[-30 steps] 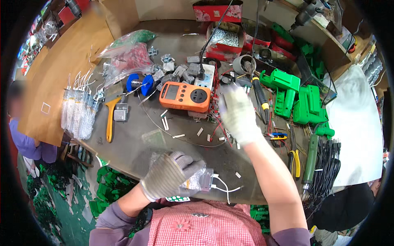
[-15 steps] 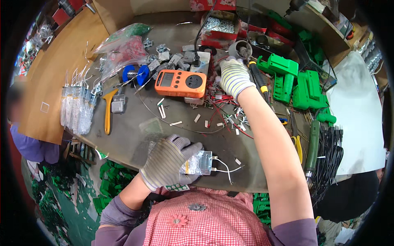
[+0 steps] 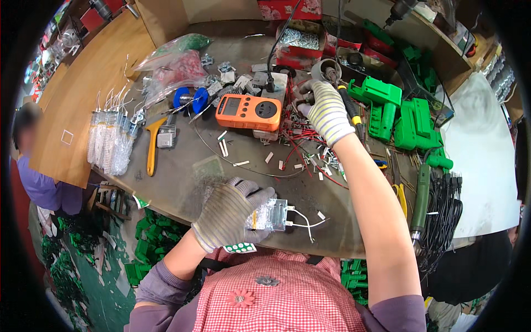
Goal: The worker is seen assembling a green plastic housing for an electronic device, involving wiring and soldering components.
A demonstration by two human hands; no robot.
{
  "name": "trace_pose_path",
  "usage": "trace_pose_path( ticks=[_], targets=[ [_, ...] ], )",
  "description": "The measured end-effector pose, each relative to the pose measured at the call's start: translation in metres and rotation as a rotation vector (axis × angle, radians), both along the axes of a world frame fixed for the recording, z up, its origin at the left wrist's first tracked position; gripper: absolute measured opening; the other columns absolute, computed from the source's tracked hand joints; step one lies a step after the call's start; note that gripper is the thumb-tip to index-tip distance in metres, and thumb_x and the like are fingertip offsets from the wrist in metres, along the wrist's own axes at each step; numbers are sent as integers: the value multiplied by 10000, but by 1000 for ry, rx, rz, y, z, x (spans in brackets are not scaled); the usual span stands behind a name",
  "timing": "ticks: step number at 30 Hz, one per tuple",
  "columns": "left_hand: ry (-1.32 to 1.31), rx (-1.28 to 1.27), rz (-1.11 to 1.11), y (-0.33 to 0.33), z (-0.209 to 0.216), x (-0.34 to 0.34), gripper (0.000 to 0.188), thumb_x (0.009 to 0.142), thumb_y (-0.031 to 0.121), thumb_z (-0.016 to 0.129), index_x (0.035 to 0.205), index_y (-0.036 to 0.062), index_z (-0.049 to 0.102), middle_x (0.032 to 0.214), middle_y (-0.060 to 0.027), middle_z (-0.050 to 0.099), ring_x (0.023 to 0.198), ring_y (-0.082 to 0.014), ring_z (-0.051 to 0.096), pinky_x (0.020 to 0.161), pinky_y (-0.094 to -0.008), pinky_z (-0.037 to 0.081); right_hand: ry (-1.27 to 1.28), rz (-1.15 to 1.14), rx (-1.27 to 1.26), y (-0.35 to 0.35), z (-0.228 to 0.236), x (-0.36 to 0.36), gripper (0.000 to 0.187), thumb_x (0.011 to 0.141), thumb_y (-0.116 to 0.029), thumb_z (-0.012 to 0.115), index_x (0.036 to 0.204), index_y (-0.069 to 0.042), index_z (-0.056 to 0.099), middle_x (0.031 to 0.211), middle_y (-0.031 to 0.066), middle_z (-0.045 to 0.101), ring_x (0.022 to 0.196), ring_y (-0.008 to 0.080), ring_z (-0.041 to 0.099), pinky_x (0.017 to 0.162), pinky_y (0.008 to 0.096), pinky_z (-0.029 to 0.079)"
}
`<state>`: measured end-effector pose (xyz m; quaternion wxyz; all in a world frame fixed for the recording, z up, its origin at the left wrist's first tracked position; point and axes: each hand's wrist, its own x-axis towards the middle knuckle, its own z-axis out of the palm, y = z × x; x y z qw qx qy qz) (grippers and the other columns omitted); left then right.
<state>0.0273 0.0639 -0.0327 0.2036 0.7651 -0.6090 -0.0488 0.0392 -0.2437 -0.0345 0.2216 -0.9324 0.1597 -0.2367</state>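
Looking down in the head view, shows an orange rectangular meter (image 3: 249,112) with a small screen and a round socket, set on a dull gray worktop (image 3: 171,185). Nearer the body than the meter, at the worktop's front edge, has the left hand (image 3: 229,216) in a gray striped knit glove, grip closed over a clear bubble-wrapped packet (image 3: 271,216) with a yellow strip. At the packet's right end, shows two thin white leads (image 3: 301,220) pointing away from the hand. Just beneath the same hand, shows a white card with green dots (image 3: 239,248).

Just right of the meter, has the right hand (image 3: 329,113) in a pale glove striped with yellow and gray, fingers bent and grip partly open over a clutter of thin red wires (image 3: 298,133) and small dark parts. Cannot tell if anything is pinched there.

Left of the meter, shows a blue plastic spool of wire (image 3: 191,99), then a tool with a long yellow handle (image 3: 151,149), and farther out a row of clear wrapped bundles with white wires (image 3: 110,144). Behind the meter, shows an open red box of silvery screws (image 3: 298,40). Beyond the right hand, well right of the meter, shows molded green plastic housings (image 3: 387,105); nearer the body on that side, a green cylindrical tool (image 3: 421,193) beside a bunch of black cords (image 3: 442,210).
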Motion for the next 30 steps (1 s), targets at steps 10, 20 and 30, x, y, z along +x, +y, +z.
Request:
trace_pose_path(
  ticks=[10, 20, 30],
  targets=[
    [180, 58, -41, -12, 11, 1, 809, 674, 445, 826, 1346, 61, 590, 1222, -212, 582, 1138, -404, 551, 999, -497, 441, -10, 16, -375, 32, -13, -54, 310, 715, 26, 663, 998, -98, 694, 944, 164, 639, 902, 366, 629, 797, 470, 508],
    [199, 73, -183, -51, 24, -24, 689, 711, 389, 805, 1327, 136, 628, 1257, -170, 566, 1188, -392, 514, 1026, -523, 393, -423, 55, 98, 59, 34, -107, 305, 751, 33, 739, 1028, -89, 773, 966, 111, 662, 891, 266, 648, 760, 356, 516],
    [32, 19, -299, -58, 19, -30, 269, 788, 342, 705, 1016, 205, 748, 1048, -9, 649, 1128, -268, 557, 1057, -554, 339, -211, -361, 1172, 119, 4, -231, 275, 894, 15, 693, 1136, 39, 565, 932, 102, 673, 710, 108, 665, 635, 252, 577]
  ],
)
